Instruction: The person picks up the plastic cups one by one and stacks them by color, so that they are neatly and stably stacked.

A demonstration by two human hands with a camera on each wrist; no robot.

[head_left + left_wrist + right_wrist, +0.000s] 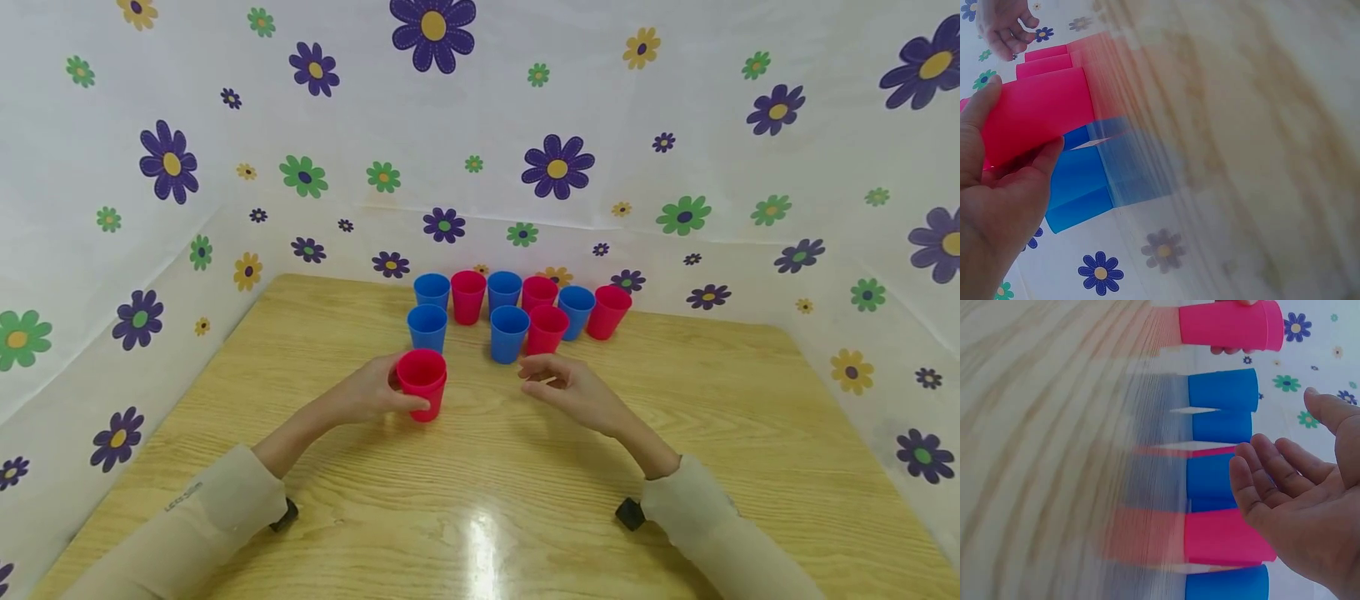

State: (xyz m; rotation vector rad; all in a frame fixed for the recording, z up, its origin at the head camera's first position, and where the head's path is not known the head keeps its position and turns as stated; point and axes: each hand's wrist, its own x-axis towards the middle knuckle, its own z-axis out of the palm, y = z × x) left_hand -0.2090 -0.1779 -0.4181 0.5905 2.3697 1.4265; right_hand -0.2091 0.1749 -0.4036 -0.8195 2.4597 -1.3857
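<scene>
My left hand [375,390] grips a nested stack of red cups [424,392], two rims showing, at the front left of the other cups. In the left wrist view, the thumb and fingers wrap round the red stack [1041,106]. My right hand [577,393] hovers apart from the cups, its fingers loosely bent with nothing in them. It is nearest to a front blue cup [509,335] and a front red cup [547,327]. Another blue cup [427,327] stands just behind the held stack. In the right wrist view, the palm of the right hand [1310,512] faces the cups.
Behind stands a row of upright cups in alternating colours, from a blue cup [431,288] at the left to a red cup [609,312] at the right. All stand on a wooden table [720,400]. A flower-printed white sheet [480,100] encloses the back and sides.
</scene>
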